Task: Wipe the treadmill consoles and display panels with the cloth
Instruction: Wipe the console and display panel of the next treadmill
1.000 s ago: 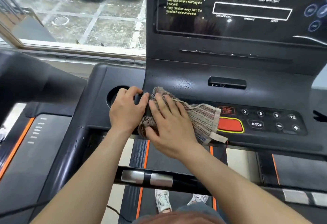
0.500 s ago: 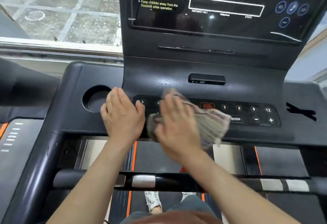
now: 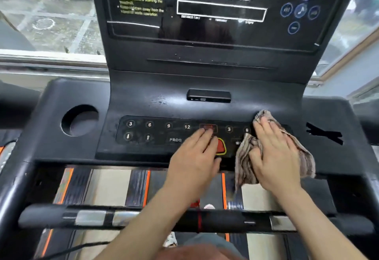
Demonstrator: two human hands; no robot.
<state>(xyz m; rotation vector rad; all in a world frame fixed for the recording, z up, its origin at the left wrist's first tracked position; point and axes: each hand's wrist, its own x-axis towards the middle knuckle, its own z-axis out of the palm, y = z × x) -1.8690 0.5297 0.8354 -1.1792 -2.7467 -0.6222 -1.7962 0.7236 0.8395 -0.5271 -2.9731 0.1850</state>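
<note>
Window-side (image 3: 51,13) treadmill console (image 3: 61,153), with both hands down on its keypad (image 3: 164,134).
At the right end of the keypad, the striped cloth (image 3: 244,163) lies bunched under the right hand (image 3: 274,157), whose fingers stretch out flat and press it onto the panel without clenching; loose folds hang off the keypad's near edge. Just left of the cloth, the left hand (image 3: 194,157) rests flat near the keypad's middle, fingers straight and holding nothing, covering part of the red button (image 3: 220,146). Number keys 3, 6, 9 and 12 show on the keypad's left part. Above the keypad stands a small port block (image 3: 208,96), and above that the dark display (image 3: 225,29). Left of the keypad is a round cup hole (image 3: 80,120); nearer than the keypad runs a handlebar (image 3: 92,217).
</note>
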